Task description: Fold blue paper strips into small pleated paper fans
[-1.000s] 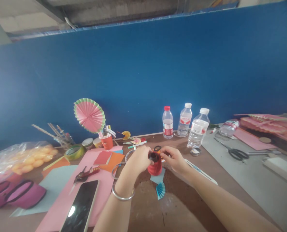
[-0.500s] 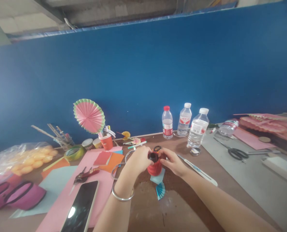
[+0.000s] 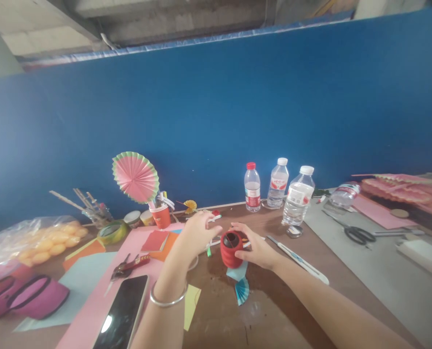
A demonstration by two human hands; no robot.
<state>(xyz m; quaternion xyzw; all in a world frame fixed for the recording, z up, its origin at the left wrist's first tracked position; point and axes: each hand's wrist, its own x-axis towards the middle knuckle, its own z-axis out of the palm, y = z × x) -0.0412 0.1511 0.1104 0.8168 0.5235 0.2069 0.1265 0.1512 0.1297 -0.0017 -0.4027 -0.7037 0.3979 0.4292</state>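
A red pleated paper lantern (image 3: 231, 250) with a dark opening on top stands on the brown table (image 3: 274, 310). My right hand (image 3: 255, 248) cups its right side, fingers curled against it. My left hand (image 3: 197, 232) is off the lantern, up and to its left, fingers stretched out toward a small marker (image 3: 214, 217) and holding nothing. Just below the lantern lie a small blue folded fan (image 3: 242, 290) and a pale blue paper scrap (image 3: 236, 272). A silver bangle sits on my left wrist.
A phone (image 3: 123, 312) lies on pink paper (image 3: 103, 305) at the left, beside a small pair of pliers (image 3: 127, 264) and a yellow note (image 3: 191, 298). Behind stand a red cup (image 3: 160, 215) with a pink paper fan (image 3: 136, 177), three water bottles (image 3: 252, 186), and scissors (image 3: 356, 233) at the right.
My left hand let go of the lantern and moved up and left with fingers spread. The lantern now stands on the table under my right hand alone.
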